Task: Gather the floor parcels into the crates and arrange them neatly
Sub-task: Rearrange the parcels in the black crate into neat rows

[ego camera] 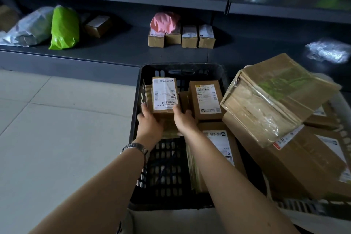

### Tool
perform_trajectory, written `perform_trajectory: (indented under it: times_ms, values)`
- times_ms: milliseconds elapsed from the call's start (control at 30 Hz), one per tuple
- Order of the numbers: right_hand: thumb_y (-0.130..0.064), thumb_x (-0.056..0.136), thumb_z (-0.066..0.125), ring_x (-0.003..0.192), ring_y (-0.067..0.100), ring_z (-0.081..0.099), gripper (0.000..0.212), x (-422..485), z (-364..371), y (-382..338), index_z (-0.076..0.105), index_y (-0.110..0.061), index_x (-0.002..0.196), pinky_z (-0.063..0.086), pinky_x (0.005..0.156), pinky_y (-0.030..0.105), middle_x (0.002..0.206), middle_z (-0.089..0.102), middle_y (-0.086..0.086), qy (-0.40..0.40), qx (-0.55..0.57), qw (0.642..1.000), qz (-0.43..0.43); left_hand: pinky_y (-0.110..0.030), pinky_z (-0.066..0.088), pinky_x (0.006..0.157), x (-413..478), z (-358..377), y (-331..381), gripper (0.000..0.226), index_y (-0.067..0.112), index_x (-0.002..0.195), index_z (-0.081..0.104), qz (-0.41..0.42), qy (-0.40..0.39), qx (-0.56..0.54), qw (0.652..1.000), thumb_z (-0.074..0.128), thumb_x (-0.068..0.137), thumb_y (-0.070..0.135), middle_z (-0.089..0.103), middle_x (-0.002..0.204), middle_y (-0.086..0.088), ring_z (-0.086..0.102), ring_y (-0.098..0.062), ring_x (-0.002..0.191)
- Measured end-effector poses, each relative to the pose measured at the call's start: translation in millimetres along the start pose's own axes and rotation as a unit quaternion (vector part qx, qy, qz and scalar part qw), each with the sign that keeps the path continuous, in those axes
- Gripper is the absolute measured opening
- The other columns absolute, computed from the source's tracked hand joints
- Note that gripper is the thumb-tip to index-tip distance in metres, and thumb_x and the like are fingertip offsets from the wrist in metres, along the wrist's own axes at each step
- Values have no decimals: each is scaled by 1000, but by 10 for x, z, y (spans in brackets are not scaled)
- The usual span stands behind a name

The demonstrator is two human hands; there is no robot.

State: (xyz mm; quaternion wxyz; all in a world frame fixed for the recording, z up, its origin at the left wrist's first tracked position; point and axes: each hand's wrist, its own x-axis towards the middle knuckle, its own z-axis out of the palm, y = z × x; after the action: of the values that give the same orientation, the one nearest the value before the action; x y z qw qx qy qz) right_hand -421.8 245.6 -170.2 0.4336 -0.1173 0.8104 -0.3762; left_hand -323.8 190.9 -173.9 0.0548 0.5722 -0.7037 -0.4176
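A black plastic crate point(135, 112) stands on the floor in front of me. Both my hands reach into it and hold a small brown labelled parcel point(164, 94) at its near end: my left hand point(149, 122) grips the left corner, my right hand point(183, 119) grips the right corner. Beside it in the crate lies a second labelled box point(207, 99), and a third labelled parcel point(221, 144) lies nearer to me on the right. The crate's near left part shows bare mesh bottom point(165, 173).
A pale crate point(341, 135) on the right is piled with large taped cardboard boxes point(275, 97). Dark shelving point(114, 51) behind holds small boxes point(181, 38), a green bag point(64, 28), a pink bag point(164, 22) and a silver bag point(31, 28). Pale tiled floor point(57, 129) lies left.
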Motion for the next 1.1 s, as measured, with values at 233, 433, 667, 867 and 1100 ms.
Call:
perform_trajectory:
  times_ms: [233, 433, 667, 867, 1100]
  values:
    - [-70, 79, 56, 119, 28, 57, 86, 214, 229, 54, 33, -22, 146, 55, 93, 46, 141, 49, 9, 15, 304, 952, 24, -38, 53, 77, 149, 209, -161, 24, 10, 107, 60, -110, -95, -283, 948, 53, 85, 13, 63, 98, -23, 62, -26, 83]
    - [-74, 79, 40, 124, 29, 53, 74, 342, 334, 163, 42, -32, 139, 44, 104, 54, 138, 49, -1, 28, 288, 957, 16, -13, 47, 62, 236, 203, -161, 40, -9, 135, 43, -163, -101, -373, 908, 44, 95, -5, 49, 129, -24, 55, -8, 89]
    - [-65, 87, 39, 116, 26, 61, 56, 184, 296, 183, 48, -33, 131, 47, 103, 53, 129, 60, 2, -22, 260, 965, 14, -36, 50, 74, 150, 185, -79, 31, 15, 123, 56, -160, -133, -419, 884, 44, 95, 8, 64, 100, -8, 61, -22, 83]
    - [-41, 104, 39, 99, 20, 65, 30, -331, 93, -11, 57, -22, 119, 52, 95, 42, 104, 67, 2, 4, 246, 968, -40, -29, 52, 68, -179, -26, 278, 26, 16, 118, 65, -105, -143, -413, 893, 51, 96, 19, 68, 100, -5, 64, -20, 81]
    - [-26, 97, 49, 100, 16, 59, 33, -1475, -524, -364, 50, -25, 130, 46, 83, 32, 117, 60, -7, 157, 116, 954, -226, -28, 41, 64, -777, -486, 1092, 21, 16, 104, 62, 2, -115, -398, 910, 44, 96, 23, 57, 90, -2, 53, -17, 75]
